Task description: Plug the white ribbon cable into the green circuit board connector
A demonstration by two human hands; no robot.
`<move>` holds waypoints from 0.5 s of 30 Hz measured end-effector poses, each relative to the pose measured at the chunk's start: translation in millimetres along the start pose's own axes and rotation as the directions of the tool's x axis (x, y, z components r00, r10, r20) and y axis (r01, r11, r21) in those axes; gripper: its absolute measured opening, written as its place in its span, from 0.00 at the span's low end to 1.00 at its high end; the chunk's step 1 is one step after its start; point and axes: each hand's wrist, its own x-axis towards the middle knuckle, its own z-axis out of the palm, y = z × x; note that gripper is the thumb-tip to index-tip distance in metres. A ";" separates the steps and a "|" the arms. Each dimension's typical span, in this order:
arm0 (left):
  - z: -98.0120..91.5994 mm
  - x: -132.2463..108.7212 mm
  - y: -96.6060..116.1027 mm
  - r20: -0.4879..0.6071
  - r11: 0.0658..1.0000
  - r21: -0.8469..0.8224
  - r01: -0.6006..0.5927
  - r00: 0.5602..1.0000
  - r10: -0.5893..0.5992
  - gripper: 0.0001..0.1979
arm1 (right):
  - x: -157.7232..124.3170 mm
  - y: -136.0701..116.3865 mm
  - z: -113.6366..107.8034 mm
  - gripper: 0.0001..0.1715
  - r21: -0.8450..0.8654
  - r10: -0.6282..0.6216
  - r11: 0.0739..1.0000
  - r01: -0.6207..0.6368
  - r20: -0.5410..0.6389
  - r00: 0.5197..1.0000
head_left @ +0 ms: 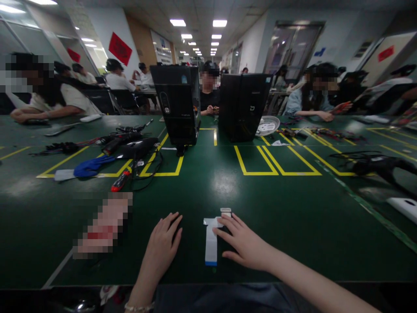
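A white flat ribbon cable [211,243] with a blue end lies on the green table [293,217] right in front of me. Its far end bends to a small pale connector [226,211]. My right hand [243,242] lies flat beside the cable, fingers spread, fingertips touching its upper part. My left hand [162,248] rests flat on the table to the left of the cable, fingers stretched out and apart, holding nothing.
Two black computer cases [178,104] [243,106] stand at the table's middle. Cables, a blue cloth [89,166] and a red-handled screwdriver [120,181] lie at the left. A white fan grille [267,126] sits behind. Other people sit around the tables.
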 end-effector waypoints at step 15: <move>-3.3 0.3 2.2 0.017 1.000 -0.013 0.019 1.000 -0.019 0.20 | -4.8 -3.2 4.9 0.38 -0.019 -0.040 0.999 0.039 -0.096 0.995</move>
